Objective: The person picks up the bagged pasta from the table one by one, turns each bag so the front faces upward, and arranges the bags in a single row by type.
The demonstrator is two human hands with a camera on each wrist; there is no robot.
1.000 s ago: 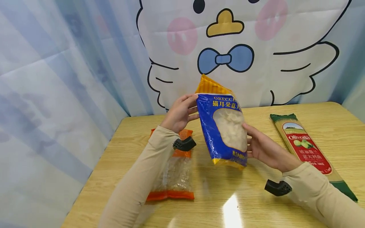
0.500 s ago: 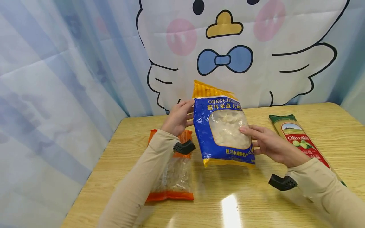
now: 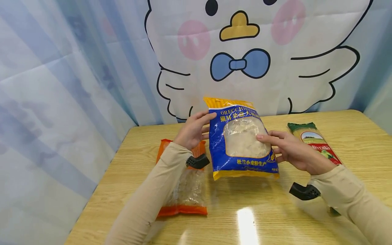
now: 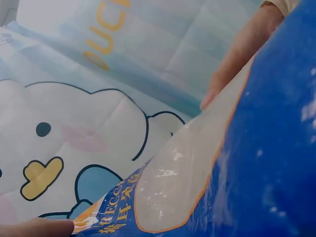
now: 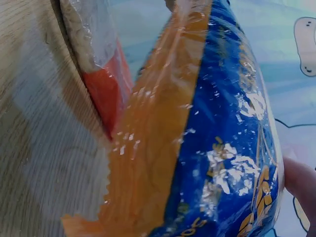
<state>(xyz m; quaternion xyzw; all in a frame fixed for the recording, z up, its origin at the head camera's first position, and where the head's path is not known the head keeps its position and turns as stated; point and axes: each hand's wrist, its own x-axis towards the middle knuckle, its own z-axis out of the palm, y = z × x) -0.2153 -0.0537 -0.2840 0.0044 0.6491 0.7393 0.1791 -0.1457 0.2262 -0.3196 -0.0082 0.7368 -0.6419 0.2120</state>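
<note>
A blue and yellow bag of orecchiette pasta (image 3: 245, 139) is held up over the table, its clear window and printed front facing me. My left hand (image 3: 193, 131) grips its upper left edge, thumb on the front and fingers partly behind. On the right side, my right hand (image 3: 294, 151) pinches the bag, its thumb lying on the window and the other fingers behind. The left wrist view has the blue front of the bag (image 4: 276, 143) up close. In the right wrist view the yellow bottom seal of the bag (image 5: 148, 148) fills the middle.
A clear bag with orange ends (image 3: 190, 190) lies on the wooden table (image 3: 260, 211) under my left forearm. At the right lies a green and red Olivoilà pasta pack (image 3: 318, 143), partly hidden by my right arm. A cartoon curtain (image 3: 171, 41) hangs behind the table.
The orecchiette bag has come down slightly and turned to face me more squarely. My right hand has shifted to the right with it, its thumb now on the window.
</note>
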